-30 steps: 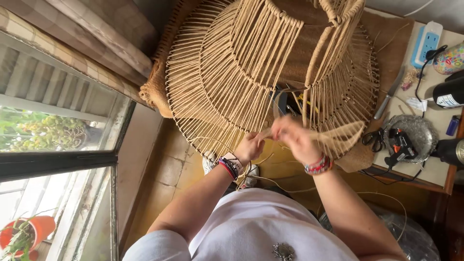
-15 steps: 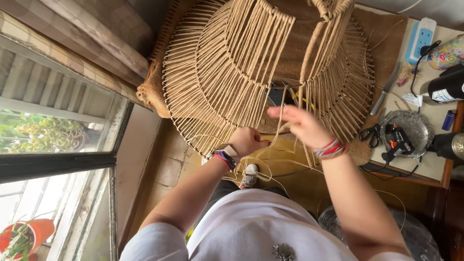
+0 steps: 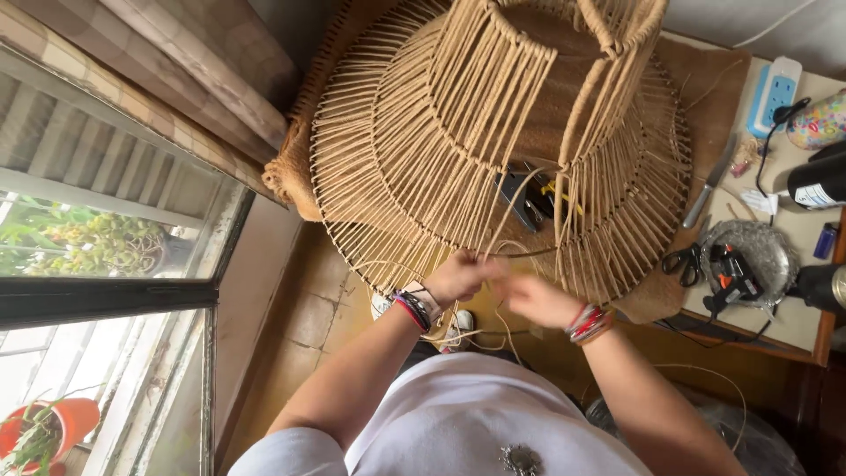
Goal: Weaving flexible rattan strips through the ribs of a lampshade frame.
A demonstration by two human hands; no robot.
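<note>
A large tiered lampshade frame wrapped in tan cord (image 3: 476, 132) rests on a brown mat on the table. My left hand (image 3: 454, 278), with dark bracelets at the wrist, pinches a strand of cord (image 3: 502, 238) at the frame's lower rim. My right hand (image 3: 539, 300), wearing red and white bracelets, sits close beside it, fingers closed on the same cord just below the rim. Loose cord (image 3: 480, 335) trails down toward my lap. Pliers with dark handles (image 3: 524, 198) lie under the frame, seen through its strands.
On the table at the right are black scissors (image 3: 679, 260), a glue gun on a round metal tray (image 3: 736, 264), a knife (image 3: 709, 181), a power strip (image 3: 774, 92), a dark bottle (image 3: 815, 181) and a lighter. A window (image 3: 97, 264) and tiled floor are at left.
My right hand has come down from inside the frame to the lower rim, next to my left hand. The view has shifted slightly, so the frame sits higher.
</note>
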